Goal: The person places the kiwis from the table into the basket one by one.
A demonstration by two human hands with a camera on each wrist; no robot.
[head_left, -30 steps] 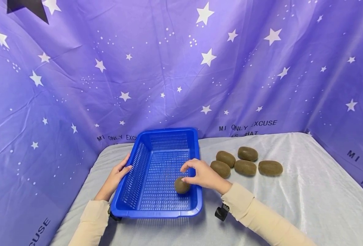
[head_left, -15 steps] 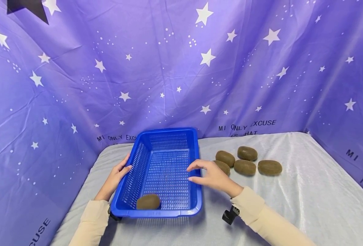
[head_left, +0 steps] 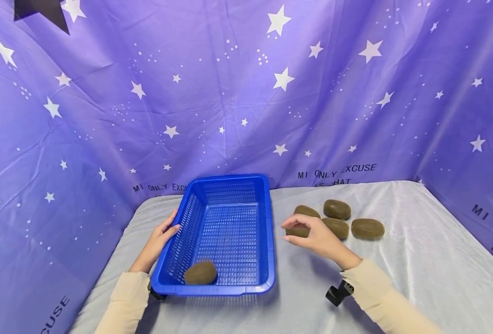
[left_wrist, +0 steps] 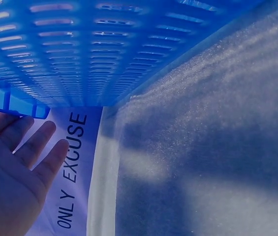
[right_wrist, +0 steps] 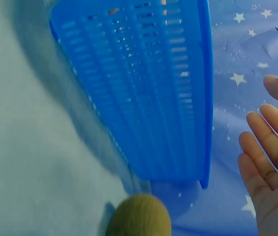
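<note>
A blue perforated basket [head_left: 213, 291] stands with one brown kiwi [head_left: 200, 272] in its near left corner. My left hand [head_left: 156, 243] touches the basket's left rim; in the left wrist view the fingers of this hand [left_wrist: 18, 167] lie loosely extended under the rim. Right of the basket, my right hand [head_left: 323, 239] is empty, thumb and fingers apart, above a kiwi [head_left: 297, 231] that it partly hides. The right wrist view shows the hand [right_wrist: 274, 157] with fingers spread and a kiwi [right_wrist: 141, 216] at the bottom edge.
Other kiwis lie around the right hand: one behind [head_left: 307, 211], one partly covered [head_left: 338, 228], one farther back [head_left: 337, 209] and one at the right [head_left: 367, 228]. A pale cloth [head_left: 430, 260] covers the table. Purple star-printed curtains [head_left: 230, 93] surround it.
The kiwi left my right hand and came to rest in the basket's near left corner. My right hand withdrew rightward over the basket's rim to the kiwis. The left hand stayed.
</note>
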